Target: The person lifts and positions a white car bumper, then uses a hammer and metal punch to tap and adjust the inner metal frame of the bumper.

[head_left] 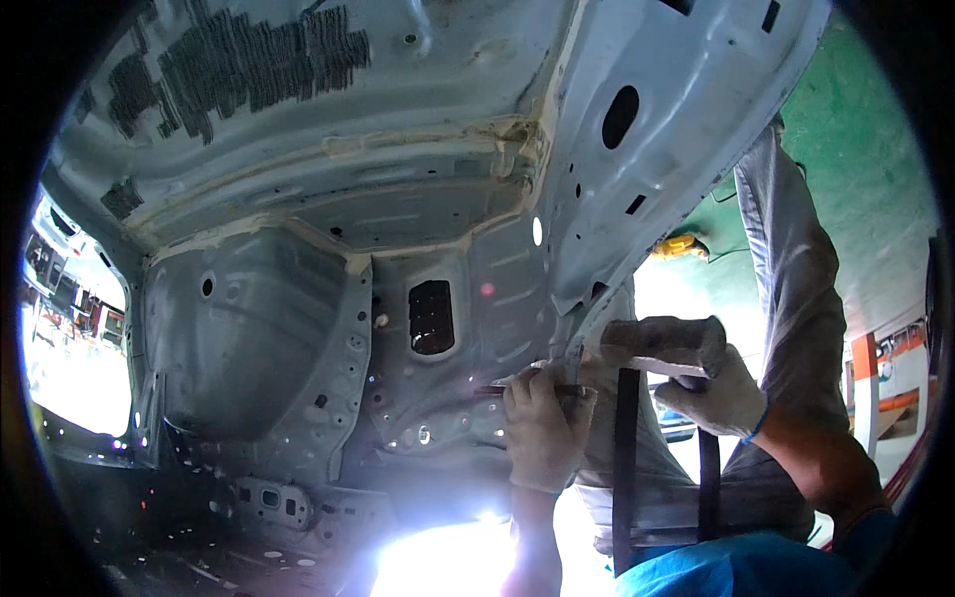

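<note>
My left hand (pixel 545 428), in a pale work glove, is closed around a thin dark metal rod like a chisel or punch (pixel 489 390). The rod lies roughly level, its left end pointing at the grey sheet metal of a car body (pixel 468 298); whether the tip touches it I cannot tell. To the right, my gloved right hand (pixel 731 398) is closed on a hammer with a heavy, worn grey head (pixel 662 344). That head is a short way right of the rod's butt end and slightly higher. Most of the hammer's handle is hidden.
A rounded wheel arch (pixel 249 328) bulges at the left of the body shell. A pierced metal panel edge (pixel 637 149) slants across the upper right. Beyond it, a yellow power tool (pixel 680 247) lies on the green floor (pixel 856 189). Bright light glares at the bottom.
</note>
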`<act>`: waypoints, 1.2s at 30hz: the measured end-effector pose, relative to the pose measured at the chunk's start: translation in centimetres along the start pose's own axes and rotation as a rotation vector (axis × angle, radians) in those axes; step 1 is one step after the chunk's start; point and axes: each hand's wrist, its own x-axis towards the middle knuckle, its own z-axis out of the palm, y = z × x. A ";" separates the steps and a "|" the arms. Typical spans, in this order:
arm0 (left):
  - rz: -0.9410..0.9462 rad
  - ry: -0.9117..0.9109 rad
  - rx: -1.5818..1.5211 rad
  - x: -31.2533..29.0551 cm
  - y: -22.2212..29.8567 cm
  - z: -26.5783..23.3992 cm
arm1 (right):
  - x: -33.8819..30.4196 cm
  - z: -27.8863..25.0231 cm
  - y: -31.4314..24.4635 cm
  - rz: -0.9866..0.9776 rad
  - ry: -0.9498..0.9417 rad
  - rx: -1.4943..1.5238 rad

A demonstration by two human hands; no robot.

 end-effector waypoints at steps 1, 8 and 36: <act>0.004 0.006 0.006 0.1 0.2 -0.1 | 0.0 -0.8 -0.7 -0.103 0.073 -0.031; 0.030 -0.009 -0.074 -0.2 -0.4 -0.7 | -3.4 4.0 5.5 -0.124 -0.028 0.243; -0.096 0.022 -0.008 0.2 -1.6 0.4 | 1.4 0.6 -4.8 -0.275 0.036 0.141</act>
